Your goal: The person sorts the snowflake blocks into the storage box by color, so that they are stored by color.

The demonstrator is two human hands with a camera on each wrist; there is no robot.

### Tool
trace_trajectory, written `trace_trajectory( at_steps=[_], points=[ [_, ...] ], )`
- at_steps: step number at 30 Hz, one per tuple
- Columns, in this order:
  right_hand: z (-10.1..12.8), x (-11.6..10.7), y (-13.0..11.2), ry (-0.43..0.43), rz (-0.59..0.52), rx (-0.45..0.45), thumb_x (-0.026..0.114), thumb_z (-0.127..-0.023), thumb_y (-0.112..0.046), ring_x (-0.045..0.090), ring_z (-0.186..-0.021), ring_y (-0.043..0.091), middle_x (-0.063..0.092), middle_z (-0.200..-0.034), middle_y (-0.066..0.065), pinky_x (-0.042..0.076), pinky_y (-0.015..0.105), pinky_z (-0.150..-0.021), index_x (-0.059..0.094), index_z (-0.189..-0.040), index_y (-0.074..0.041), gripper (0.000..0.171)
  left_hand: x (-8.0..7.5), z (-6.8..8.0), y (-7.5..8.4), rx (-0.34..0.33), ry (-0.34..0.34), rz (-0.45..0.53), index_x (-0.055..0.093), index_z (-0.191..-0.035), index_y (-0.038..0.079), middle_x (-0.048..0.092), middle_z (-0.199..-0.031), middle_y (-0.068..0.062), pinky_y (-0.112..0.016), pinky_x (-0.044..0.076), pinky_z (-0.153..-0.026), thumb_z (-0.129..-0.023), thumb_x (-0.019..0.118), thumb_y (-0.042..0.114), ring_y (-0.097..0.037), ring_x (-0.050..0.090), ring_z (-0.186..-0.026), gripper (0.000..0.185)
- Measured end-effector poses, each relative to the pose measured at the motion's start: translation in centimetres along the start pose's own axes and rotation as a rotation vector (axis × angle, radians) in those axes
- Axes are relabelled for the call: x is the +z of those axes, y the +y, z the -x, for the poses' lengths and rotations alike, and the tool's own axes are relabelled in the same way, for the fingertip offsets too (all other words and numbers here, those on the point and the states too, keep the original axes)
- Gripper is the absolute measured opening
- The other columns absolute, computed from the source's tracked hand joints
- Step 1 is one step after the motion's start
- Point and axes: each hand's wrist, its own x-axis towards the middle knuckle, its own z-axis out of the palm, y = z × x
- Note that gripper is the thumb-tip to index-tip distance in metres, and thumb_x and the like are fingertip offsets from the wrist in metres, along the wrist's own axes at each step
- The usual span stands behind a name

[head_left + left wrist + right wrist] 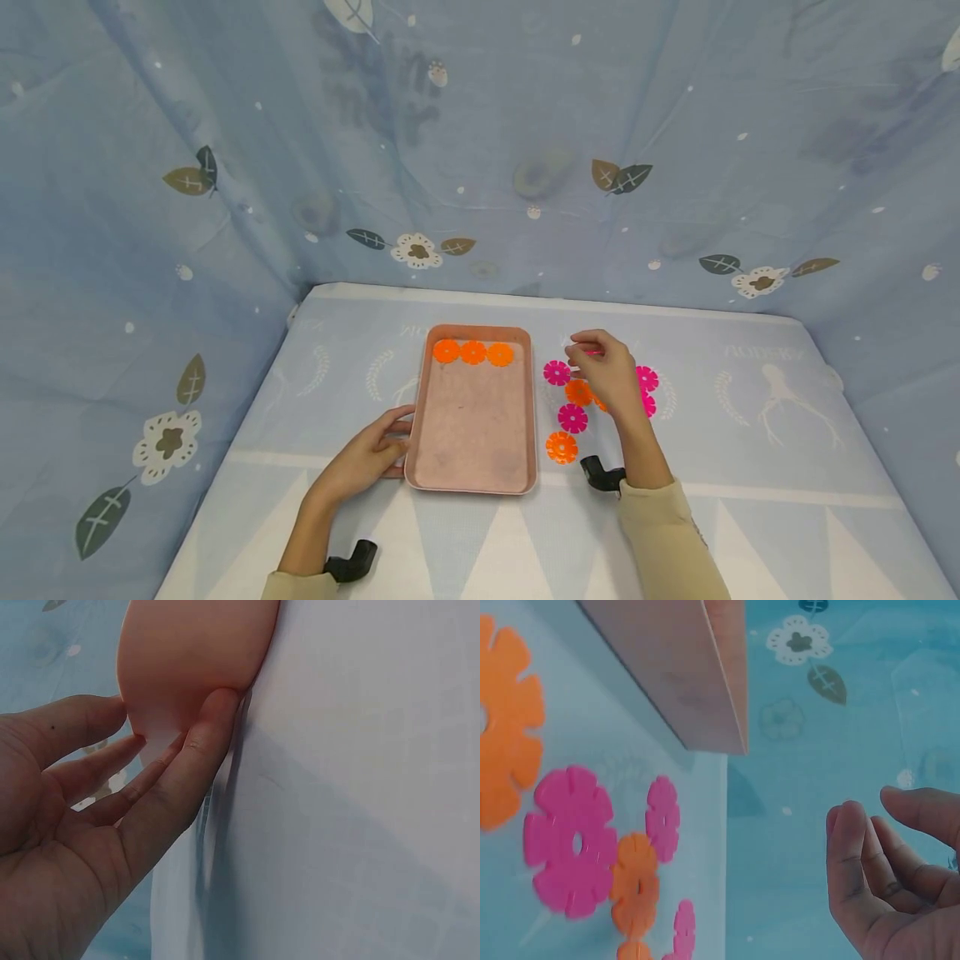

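A pink tray (472, 433) lies in the middle of the table, with three orange flower discs (473, 352) in a row along its far edge. My left hand (371, 454) rests at the tray's near left corner, its straight fingers (202, 742) touching the tray's edge (187, 660). My right hand (600, 371) hovers over loose pink discs (572, 418) and orange discs (561, 447) right of the tray. Its fingers (855, 855) are loosely curved and the palm holds nothing. A pink sliver shows under the fingertips in the head view; contact is unclear. In the right wrist view, a pink disc (570, 840) lies beside the tray (697, 690).
The table (750, 467) is covered with pale blue patterned cloth. Blue curtains (480, 150) with leaf and flower prints close it in at the back and both sides. A black wrist mount (600, 475) sits near the orange disc nearest me.
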Motion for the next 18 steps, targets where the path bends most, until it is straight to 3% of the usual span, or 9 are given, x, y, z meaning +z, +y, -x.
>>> trace_trajectory(
  at_steps=[6,18],
  points=[
    [1.0,-1.6,1.2,-0.005,0.016,0.026,0.068,-0.097,-0.02,0.065,-0.096,0.043,0.065,-0.106,0.02,0.059,0.036,-0.077,0.063,-0.12,0.003,0.033,0.0,0.0,0.1,-0.002,-0.003,0.003,0.032,-0.155,0.006,0.041,-0.145,-0.029,-0.044,0.058,-0.082,-0.102,0.05,0.002,-0.038,0.06,-0.116,0.055],
    [2.2,-4.7,3.8,0.001,0.17,0.072,0.067,-0.098,-0.026,0.065,-0.096,0.035,0.066,-0.109,0.016,0.058,0.028,-0.076,0.064,-0.124,0.001,0.037,0.0,0.1,0.0,-0.004,0.002,0.004,0.032,-0.155,0.007,0.041,-0.144,-0.028,-0.044,0.058,-0.082,-0.102,0.05,0.002,-0.038,0.061,-0.114,0.056]
  ],
)
